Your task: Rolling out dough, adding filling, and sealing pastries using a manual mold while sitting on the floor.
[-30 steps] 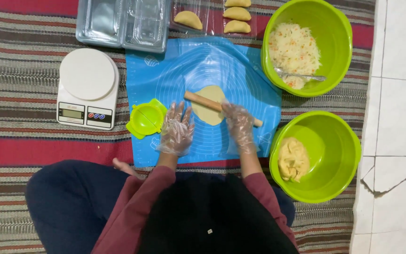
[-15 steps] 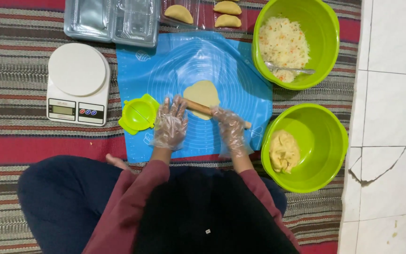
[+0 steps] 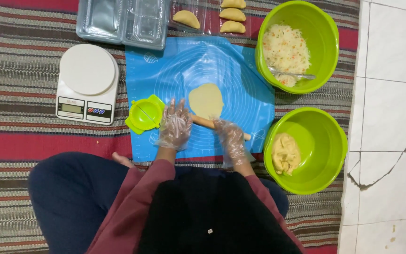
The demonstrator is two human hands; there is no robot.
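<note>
Both my hands wear clear plastic gloves and rest on a wooden rolling pin lying across a blue silicone mat. My left hand presses the pin's left end, close to a green dumpling press. My right hand covers the pin's right part. A flat oval of pale dough lies on the mat, its near edge at the pin.
A white kitchen scale sits left of the mat. One green bowl holds rice filling and a spoon; another green bowl holds dough. Clear plastic trays and shaped pastries lie beyond the mat. White tiles are on the right.
The rolling pin and both hands have come back toward me, off the middle of the dough to its near edge. The dough oval now shows almost whole.
</note>
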